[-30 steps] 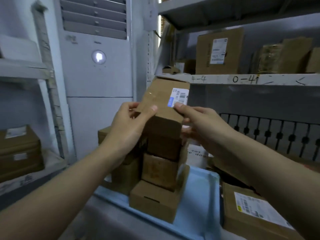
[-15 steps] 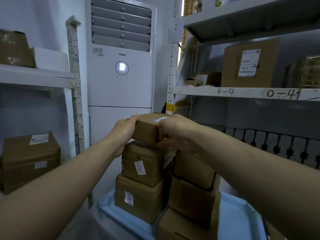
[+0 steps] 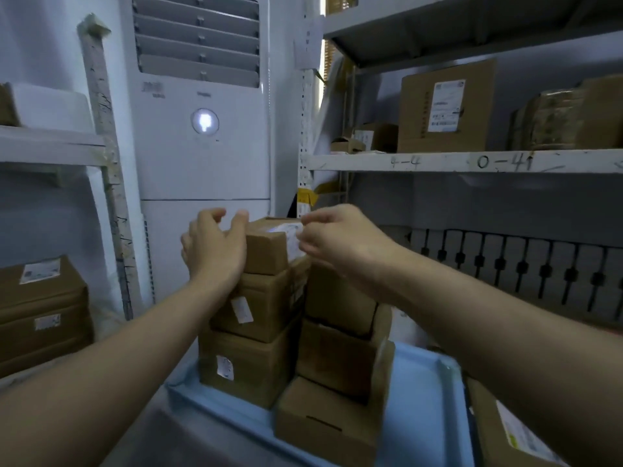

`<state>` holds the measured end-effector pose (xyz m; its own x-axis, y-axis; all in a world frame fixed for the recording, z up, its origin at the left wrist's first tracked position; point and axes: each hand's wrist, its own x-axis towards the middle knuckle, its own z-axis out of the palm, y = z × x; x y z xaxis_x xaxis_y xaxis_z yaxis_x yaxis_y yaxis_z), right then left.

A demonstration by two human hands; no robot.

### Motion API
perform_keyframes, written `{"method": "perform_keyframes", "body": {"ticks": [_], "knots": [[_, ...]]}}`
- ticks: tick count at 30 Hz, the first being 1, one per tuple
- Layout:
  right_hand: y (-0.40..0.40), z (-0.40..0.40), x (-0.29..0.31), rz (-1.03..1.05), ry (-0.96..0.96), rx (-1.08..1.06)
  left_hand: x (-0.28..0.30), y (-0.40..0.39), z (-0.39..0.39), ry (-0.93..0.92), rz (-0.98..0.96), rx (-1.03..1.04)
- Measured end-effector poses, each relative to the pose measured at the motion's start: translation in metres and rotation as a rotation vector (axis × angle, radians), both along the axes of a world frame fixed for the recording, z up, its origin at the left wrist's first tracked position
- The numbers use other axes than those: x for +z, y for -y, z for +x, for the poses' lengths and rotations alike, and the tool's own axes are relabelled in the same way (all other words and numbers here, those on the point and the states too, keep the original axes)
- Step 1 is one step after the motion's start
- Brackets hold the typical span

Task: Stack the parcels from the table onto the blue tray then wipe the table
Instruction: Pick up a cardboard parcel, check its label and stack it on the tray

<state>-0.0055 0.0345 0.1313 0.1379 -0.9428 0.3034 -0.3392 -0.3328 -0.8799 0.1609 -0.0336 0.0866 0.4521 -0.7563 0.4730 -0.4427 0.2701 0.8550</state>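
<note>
A blue tray (image 3: 424,399) sits on the counter (image 3: 175,439) nearest me, carrying two stacks of parcels. Farther in, the top parcel (image 3: 266,251) crowns the left stack. My left hand (image 3: 215,247) and right hand (image 3: 337,241) flank it, fingers loosely spread, gripping nothing. Behind stands an air conditioner (image 3: 202,129).
</note>
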Motion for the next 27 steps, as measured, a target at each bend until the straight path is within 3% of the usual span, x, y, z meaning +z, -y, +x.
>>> {"method": "perform_keyframes", "body": {"ticks": [5,8,10,12,15,17,21,27], "knots": [[-0.039,-0.087,-0.016,-0.110,0.224,-0.148,-0.006,-0.064,-0.080,0.193,-0.403,-0.171],[-0.072,-0.154,-0.039,-0.144,0.252,-0.328,-0.035,-0.107,-0.135,0.265,-0.447,-0.417],[-0.093,-0.195,-0.058,-0.112,0.257,-0.476,-0.062,-0.130,-0.167,0.240,-0.332,-0.615],[-0.113,-0.233,-0.085,-0.029,0.259,-0.600,-0.091,-0.142,-0.198,0.169,-0.098,-0.761],[-0.136,-0.285,-0.132,0.135,0.200,-0.744,-0.126,-0.151,-0.240,0.132,0.299,-0.853],[-0.143,-0.306,-0.163,0.261,0.148,-0.784,-0.136,-0.155,-0.256,0.124,0.461,-0.887],[-0.157,-0.327,-0.199,0.465,0.065,-0.762,-0.143,-0.155,-0.282,0.197,0.539,-0.857],[-0.141,-0.328,-0.211,0.501,0.095,-0.722,-0.148,-0.146,-0.305,0.360,0.646,-0.660]]}}
